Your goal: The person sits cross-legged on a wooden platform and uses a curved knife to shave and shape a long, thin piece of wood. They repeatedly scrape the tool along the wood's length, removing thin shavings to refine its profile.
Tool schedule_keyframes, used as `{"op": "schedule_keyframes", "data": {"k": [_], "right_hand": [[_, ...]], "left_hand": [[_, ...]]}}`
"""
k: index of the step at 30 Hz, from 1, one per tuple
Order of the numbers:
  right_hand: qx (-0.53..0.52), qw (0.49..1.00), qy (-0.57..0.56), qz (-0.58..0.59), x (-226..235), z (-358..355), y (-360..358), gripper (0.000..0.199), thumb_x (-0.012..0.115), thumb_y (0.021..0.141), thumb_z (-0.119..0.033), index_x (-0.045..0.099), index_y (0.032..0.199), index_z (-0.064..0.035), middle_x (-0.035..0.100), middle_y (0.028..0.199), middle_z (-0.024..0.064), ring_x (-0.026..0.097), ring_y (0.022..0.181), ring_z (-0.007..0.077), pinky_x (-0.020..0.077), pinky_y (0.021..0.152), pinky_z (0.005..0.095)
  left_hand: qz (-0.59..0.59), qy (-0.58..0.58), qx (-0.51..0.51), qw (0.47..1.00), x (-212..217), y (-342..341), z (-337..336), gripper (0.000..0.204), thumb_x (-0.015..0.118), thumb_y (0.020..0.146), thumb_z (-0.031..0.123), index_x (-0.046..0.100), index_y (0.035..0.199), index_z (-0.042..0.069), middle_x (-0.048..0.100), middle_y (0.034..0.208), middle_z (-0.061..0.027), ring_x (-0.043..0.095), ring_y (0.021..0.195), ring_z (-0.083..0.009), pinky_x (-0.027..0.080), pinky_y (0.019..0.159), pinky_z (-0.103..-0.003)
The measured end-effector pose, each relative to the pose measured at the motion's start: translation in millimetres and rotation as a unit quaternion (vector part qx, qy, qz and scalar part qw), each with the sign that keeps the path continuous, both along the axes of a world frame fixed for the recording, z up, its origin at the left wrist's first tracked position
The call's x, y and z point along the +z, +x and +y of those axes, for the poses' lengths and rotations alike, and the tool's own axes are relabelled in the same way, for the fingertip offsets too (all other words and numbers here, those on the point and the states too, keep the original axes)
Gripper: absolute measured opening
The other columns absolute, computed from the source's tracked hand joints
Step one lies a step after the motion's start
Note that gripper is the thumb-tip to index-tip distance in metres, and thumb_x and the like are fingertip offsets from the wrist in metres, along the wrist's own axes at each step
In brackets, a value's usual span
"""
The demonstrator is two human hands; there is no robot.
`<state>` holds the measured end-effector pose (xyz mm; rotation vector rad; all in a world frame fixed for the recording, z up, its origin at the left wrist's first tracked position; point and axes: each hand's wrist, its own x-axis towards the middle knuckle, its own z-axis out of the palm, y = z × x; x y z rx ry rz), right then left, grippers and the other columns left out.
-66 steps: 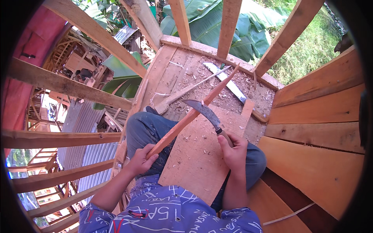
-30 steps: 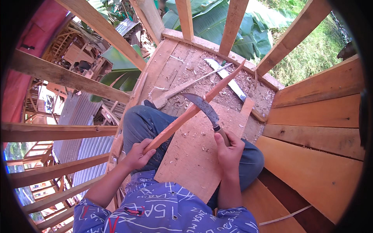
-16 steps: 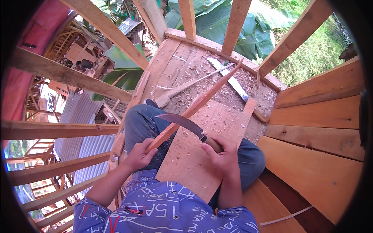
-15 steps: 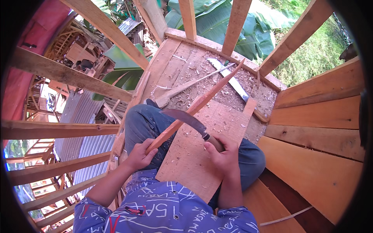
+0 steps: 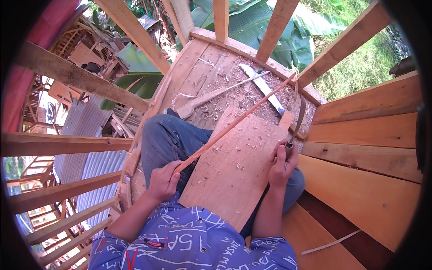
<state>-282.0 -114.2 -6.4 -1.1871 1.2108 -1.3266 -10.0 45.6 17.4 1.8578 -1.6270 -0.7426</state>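
My left hand (image 5: 164, 182) is wrapped round the near end of a long, slim reddish wooden stick (image 5: 234, 123). The stick slants away to the upper right, over a flat board (image 5: 228, 176) that rests across my lap, and its far tip reaches the railing. My right hand (image 5: 283, 163) grips the handle of a sickle (image 5: 298, 120), out beyond the board's right edge. The curved blade points away from me, turned nearly edge-on and apart from the stick. Wood shavings are scattered over the board.
Beyond the board lie a machete (image 5: 264, 89) and a pale carved piece of wood (image 5: 202, 101) among shavings on the plank floor (image 5: 191, 67). Wooden railing posts (image 5: 221, 20) stand ahead and to the left. A plank wall (image 5: 364, 130) closes the right side.
The sickle has swung right and away from the stick, its blade turning from leftward to forward. The stick has rolled to show a narrower side, its far tip shifting right.
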Motion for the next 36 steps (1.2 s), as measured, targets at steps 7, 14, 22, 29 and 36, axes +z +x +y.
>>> {"op": "schedule_keyframes", "data": {"k": [7, 14, 22, 29, 36], "right_hand": [[-0.017, 0.999, -0.012, -0.029, -7.7, -0.8, 4.5, 0.009, 0.046, 0.089, -0.011, 0.05, 0.089, -0.003, 0.046, 0.067, 0.0005, 0.042, 0.054, 0.0058, 0.0345, 0.048, 0.0206], [0.01, 0.999, -0.05, -0.003, -7.3, 6.8, 9.0, 0.011, 0.047, 0.093, -0.014, 0.048, 0.09, -0.0037, 0.048, 0.068, 0.0039, 0.044, 0.052, 0.0081, 0.035, 0.044, 0.0207], [0.074, 0.993, -0.04, 0.081, -1.4, 27.6, 14.5, 0.016, 0.049, 0.097, -0.019, 0.049, 0.089, -0.0045, 0.046, 0.059, 0.0, 0.04, 0.046, 0.005, 0.0313, 0.043, 0.0192], [0.142, 0.958, -0.02, 0.248, 15.0, 57.3, 20.4, 0.027, 0.055, 0.095, -0.026, 0.053, 0.083, -0.0019, 0.044, 0.058, -0.0036, 0.038, 0.05, 0.0037, 0.0278, 0.045, 0.0202], [0.18, 0.933, -0.06, 0.307, 13.9, 61.4, 36.6, 0.029, 0.067, 0.087, -0.025, 0.056, 0.072, -0.002, 0.045, 0.051, 0.0043, 0.046, 0.045, 0.0141, 0.0358, 0.045, 0.0288]], "left_hand": [[0.037, 0.044, 0.023, 0.998, 11.6, 0.1, 11.0, 0.027, 0.055, 0.089, 0.022, 0.055, 0.108, 0.003, 0.063, 0.087, -0.0172, 0.063, 0.075, -0.036, 0.049, 0.065, -0.04], [0.083, 0.051, 0.033, 0.995, 2.0, 6.6, 20.3, 0.032, 0.06, 0.085, 0.021, 0.05, 0.109, 0.003, 0.06, 0.083, -0.0173, 0.062, 0.075, -0.0352, 0.047, 0.067, -0.037], [0.073, 0.069, -0.002, 0.995, -1.6, 17.4, 17.8, 0.037, 0.069, 0.082, 0.027, 0.049, 0.105, 0.004, 0.062, 0.088, -0.0175, 0.062, 0.08, -0.0373, 0.048, 0.068, -0.041], [0.098, 0.022, 0.038, 0.994, -18.8, 20.9, 13.1, 0.038, 0.073, 0.079, 0.028, 0.05, 0.1, 0.005, 0.062, 0.076, -0.0152, 0.064, 0.068, -0.035, 0.049, 0.059, -0.038], [0.149, 0.025, 0.084, 0.985, -21.3, 16.2, 5.6, 0.032, 0.072, 0.081, 0.022, 0.052, 0.097, 0.003, 0.064, 0.074, -0.016, 0.068, 0.07, -0.0303, 0.05, 0.06, -0.033]]}}
